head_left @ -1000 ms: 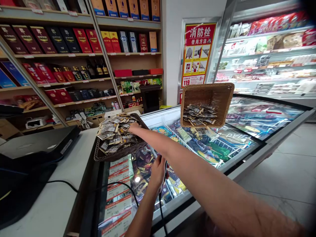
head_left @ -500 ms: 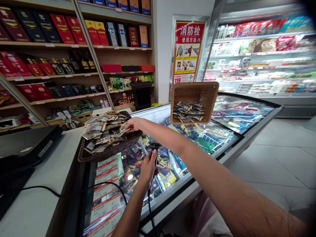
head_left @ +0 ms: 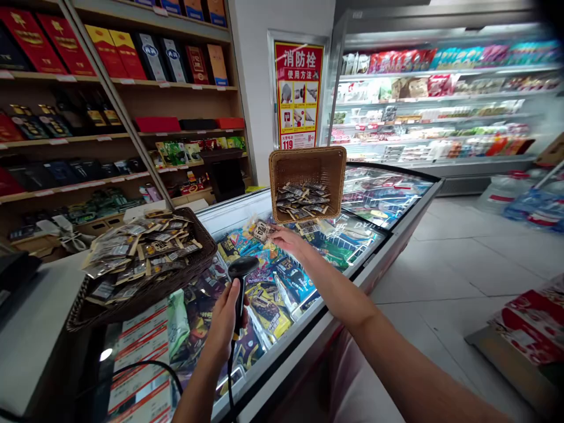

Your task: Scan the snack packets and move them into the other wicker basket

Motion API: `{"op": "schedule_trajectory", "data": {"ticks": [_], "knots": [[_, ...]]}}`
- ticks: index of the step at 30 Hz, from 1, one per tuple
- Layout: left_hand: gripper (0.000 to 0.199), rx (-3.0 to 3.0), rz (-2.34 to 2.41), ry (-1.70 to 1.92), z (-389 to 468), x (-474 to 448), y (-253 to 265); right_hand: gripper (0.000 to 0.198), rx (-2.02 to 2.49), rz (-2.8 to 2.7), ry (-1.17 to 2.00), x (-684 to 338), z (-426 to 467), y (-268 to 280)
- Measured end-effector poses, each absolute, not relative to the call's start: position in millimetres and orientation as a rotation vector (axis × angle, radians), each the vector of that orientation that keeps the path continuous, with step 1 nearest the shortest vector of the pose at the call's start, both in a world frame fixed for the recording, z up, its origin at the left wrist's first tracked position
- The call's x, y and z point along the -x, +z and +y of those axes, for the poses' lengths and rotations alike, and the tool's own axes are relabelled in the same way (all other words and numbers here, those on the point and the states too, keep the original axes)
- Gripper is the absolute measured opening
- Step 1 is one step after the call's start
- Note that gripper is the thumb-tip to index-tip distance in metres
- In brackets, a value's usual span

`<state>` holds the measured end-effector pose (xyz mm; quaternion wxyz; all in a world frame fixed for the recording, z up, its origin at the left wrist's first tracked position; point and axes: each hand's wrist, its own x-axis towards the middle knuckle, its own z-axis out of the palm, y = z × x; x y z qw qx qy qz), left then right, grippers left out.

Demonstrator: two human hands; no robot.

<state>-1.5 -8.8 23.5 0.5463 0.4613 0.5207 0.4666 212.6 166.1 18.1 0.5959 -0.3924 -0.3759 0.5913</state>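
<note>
My left hand (head_left: 226, 317) is wrapped round the handle of a black corded barcode scanner (head_left: 242, 269), its head turned up above the freezer glass. Between the fingers of my right hand (head_left: 285, 239) is a small snack packet (head_left: 259, 229) with a dark-lettered label, held just left of the light brown basket (head_left: 339, 188). That basket is tipped towards me, with several packets (head_left: 304, 200) lying inside. On the left, a dark brown basket (head_left: 132, 305) is heaped with similar packets (head_left: 145, 247).
Under the glass of the chest freezer (head_left: 370, 264) lie many colourful bags. A price sheet (head_left: 141, 370) lies at its left end, beside a white counter (head_left: 30, 329). Shelves of boxes (head_left: 194, 108) stand behind, a lit fridge (head_left: 440, 117) at the right, and red cartons (head_left: 529, 323) on the floor.
My right hand has moved right from the dark basket to beside the light brown basket, carrying a packet. The view has turned to the right. The scanner stays in my left hand.
</note>
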Motion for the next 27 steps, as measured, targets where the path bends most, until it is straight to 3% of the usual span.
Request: {"op": "schedule_trajectory", "data": {"ticks": [16,18,21,23,27], "knots": [[0.064,-1.059,1.236,1.080,-10.7,-1.7,34.0,0.016,0.915,-0.835,1.225,-226.0,186.9,-25.8],[0.066,-1.059,1.226,1.090,-10.4,-1.1,33.2,0.024,0.889,-0.869,1.216,-227.3,185.5,-27.3],[0.067,-1.062,1.214,1.104,-9.7,-0.7,32.5,0.053,0.881,-0.873,1.160,-225.1,183.6,-29.0],[0.069,-1.056,1.210,1.108,-9.5,-0.9,32.6,0.058,0.859,-0.777,1.210,-222.4,183.6,-28.4],[0.070,-1.045,1.201,1.100,-9.8,-2.1,34.3,0.025,0.780,-0.394,1.476,-221.6,185.6,-22.1]]}}
